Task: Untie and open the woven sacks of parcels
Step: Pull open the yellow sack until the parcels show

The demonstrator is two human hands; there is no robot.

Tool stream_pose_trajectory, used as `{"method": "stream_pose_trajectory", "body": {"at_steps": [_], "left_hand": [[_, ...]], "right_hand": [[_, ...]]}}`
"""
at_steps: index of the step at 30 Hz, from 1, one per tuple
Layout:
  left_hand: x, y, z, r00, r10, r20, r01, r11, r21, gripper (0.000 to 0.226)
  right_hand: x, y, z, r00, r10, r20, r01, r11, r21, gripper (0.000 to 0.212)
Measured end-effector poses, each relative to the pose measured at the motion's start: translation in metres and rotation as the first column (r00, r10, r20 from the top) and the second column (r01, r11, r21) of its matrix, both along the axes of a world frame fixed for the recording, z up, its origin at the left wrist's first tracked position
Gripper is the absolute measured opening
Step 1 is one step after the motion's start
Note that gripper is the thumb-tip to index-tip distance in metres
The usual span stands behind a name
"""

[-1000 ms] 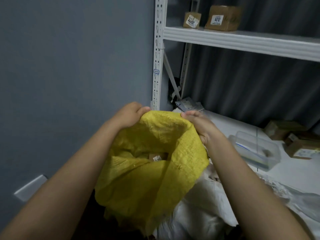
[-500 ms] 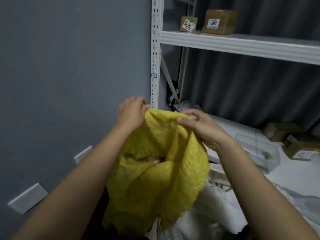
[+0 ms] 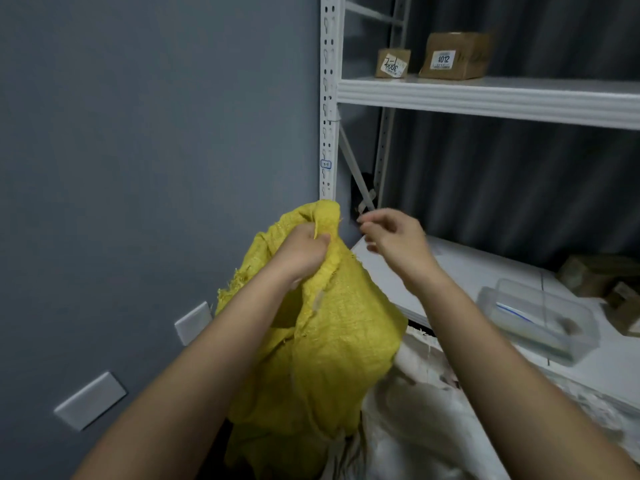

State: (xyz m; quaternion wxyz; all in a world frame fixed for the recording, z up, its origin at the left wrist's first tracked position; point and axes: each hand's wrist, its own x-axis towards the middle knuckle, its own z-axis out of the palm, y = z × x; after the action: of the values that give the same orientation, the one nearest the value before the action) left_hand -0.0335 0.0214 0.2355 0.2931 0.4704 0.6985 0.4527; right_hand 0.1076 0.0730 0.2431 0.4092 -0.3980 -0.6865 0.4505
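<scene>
A yellow woven sack (image 3: 332, 341) stands in front of me by the grey wall. My left hand (image 3: 301, 252) grips its top, with the mouth bunched together in my fist and a tuft of cloth sticking up above it. My right hand (image 3: 394, 237) hovers just right of the sack top, apart from it, fingers loosely curled and holding nothing that I can see. A white woven sack (image 3: 408, 420) lies below and to the right, partly hidden by my right forearm. The yellow sack's contents are hidden.
A white metal rack post (image 3: 327, 98) rises behind the sack. Its upper shelf (image 3: 485, 98) carries two labelled cardboard boxes (image 3: 453, 57). The lower shelf holds a clear plastic tub (image 3: 540, 317) and more boxes (image 3: 602, 275). White wall plates (image 3: 90, 400) sit low on the wall.
The sack's mouth was held wide with parcels showing inside; now my left hand has gathered it into a bunch. My right hand has let go of the rim and moved off to the right.
</scene>
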Motion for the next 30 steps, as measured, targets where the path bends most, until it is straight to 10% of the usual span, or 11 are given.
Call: {"method": "stream_pose_trajectory", "body": {"at_steps": [5, 10, 16, 20, 23, 25, 27, 30], "left_hand": [[0.005, 0.005, 0.008, 0.971, -0.037, 0.236, 0.063, 0.993, -0.101, 0.048], [0.009, 0.001, 0.019, 0.705, -0.133, 0.697, 0.186, 0.983, -0.001, 0.027], [0.005, -0.002, 0.018, 0.649, -0.235, 0.723, 0.280, 0.958, 0.061, 0.022], [0.007, -0.006, 0.023, 0.569, -0.344, 0.747, 0.383, 0.915, 0.129, 0.027], [0.009, -0.004, 0.020, 0.828, -0.215, 0.517, 0.198, 0.976, 0.089, 0.039], [0.004, -0.002, 0.012, 0.995, 0.083, 0.059, -0.094, 0.971, 0.220, 0.026], [-0.006, 0.005, 0.005, 0.904, 0.141, -0.403, -0.009, 0.950, 0.312, 0.029], [-0.014, 0.022, -0.003, 0.687, -0.222, -0.692, 0.271, 0.962, -0.039, 0.066]], "right_hand": [[-0.016, -0.025, -0.035, 0.992, 0.021, 0.125, -0.043, 0.982, 0.181, 0.017], [-0.025, -0.028, -0.033, 0.960, -0.080, 0.267, 0.007, 0.965, 0.263, 0.026], [-0.013, -0.029, -0.016, 0.959, 0.260, 0.110, -0.243, 0.959, -0.147, 0.037], [-0.011, -0.013, -0.016, 0.993, 0.065, 0.099, -0.061, 0.997, -0.046, 0.029], [-0.002, -0.004, -0.014, 0.996, -0.016, 0.085, 0.024, 0.995, -0.096, 0.024], [0.012, 0.000, -0.011, 0.995, -0.002, 0.104, 0.013, 0.994, -0.109, 0.019], [0.025, -0.001, -0.007, 0.992, 0.059, 0.112, -0.049, 0.995, -0.089, 0.017], [0.041, -0.003, -0.003, 0.966, 0.126, 0.224, -0.124, 0.992, -0.024, 0.019]]}}
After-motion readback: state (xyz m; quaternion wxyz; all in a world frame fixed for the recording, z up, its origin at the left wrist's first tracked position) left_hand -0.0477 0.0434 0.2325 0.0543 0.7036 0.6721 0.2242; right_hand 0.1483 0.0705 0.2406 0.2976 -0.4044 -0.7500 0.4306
